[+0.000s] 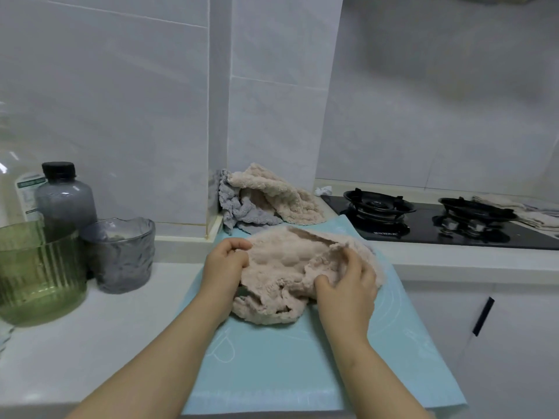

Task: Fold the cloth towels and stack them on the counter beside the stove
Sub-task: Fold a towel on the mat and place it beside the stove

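Observation:
A crumpled beige towel point(284, 261) lies on a light blue mat point(272, 367) on the counter. My left hand point(225, 267) grips the towel's left edge with curled fingers. On the towel's right side, my right hand point(348, 285) pinches a fold of it between thumb and fingers. Behind, against the wall corner, a second beige towel point(275, 192) lies heaped over a grey towel point(239, 210). The black gas stove point(423, 222) sits to the right.
A green ribbed glass point(36, 273), a grey glass cup point(121, 255) and a dark-capped bottle point(65, 198) stand on the white counter point(90, 343) at the left. Folded pale cloths point(520, 213) lie beyond the stove. A cabinet door with a black handle point(483, 316) is below right.

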Demonstrator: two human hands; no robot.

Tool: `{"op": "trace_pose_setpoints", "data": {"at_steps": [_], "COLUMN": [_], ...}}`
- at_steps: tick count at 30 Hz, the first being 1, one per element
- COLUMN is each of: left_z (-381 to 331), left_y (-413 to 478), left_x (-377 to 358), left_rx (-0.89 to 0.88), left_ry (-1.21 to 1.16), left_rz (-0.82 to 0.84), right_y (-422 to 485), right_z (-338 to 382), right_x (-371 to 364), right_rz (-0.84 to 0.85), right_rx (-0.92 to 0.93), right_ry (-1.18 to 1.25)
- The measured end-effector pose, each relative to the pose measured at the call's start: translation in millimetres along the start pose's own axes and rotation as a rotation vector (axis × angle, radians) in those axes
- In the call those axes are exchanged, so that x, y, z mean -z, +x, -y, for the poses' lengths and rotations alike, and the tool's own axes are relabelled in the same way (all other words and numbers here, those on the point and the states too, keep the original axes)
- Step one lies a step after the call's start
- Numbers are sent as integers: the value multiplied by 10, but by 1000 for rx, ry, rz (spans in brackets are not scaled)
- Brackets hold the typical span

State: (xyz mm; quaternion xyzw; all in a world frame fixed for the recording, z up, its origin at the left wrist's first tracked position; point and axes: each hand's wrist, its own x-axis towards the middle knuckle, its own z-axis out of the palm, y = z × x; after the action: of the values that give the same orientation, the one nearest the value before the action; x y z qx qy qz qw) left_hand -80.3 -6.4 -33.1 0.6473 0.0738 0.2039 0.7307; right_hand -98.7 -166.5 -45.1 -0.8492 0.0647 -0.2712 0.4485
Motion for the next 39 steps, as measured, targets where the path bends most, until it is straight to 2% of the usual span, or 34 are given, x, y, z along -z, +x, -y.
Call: {"op": "trace_pose_setpoints", "data": {"at_steps": [2,4,9,13,16,21,26,31,36,39], "left_z": [12,37,148,216,187,57,-108,-599,-949,-872], "left_y": [10,-12,-49,1,-55,-233,-388,-408,-433,-411], "left_x": [31,41,37,52,51,85,222,267,281,351], "left_rx": [-39,-97,-232,-228,-255,-328,-328,-347,-283,-197], "left_ry": [41,173,625,702,661,615,549,459,391,520], "left_rz": [-63,-41,371,467,386,199,166,176,149,101], "right_y": [-4,-8,18,38,74,33,-75,-30,-91,-146], "right_z": [10,9,-22,-25,-47,-16,10,256,400,372], "right_x": [3,14,16,-7,-24,97,364,759,1038,1062], "right_rz": [-11,-21,43,128,138,-16,-96,-192,34,253], "right_rx": [-22,-36,-9,-64,-93,-161,-57,111,113,-61], "right_ry": [-19,20,141,41,-23,241,306,367,658,692]}}
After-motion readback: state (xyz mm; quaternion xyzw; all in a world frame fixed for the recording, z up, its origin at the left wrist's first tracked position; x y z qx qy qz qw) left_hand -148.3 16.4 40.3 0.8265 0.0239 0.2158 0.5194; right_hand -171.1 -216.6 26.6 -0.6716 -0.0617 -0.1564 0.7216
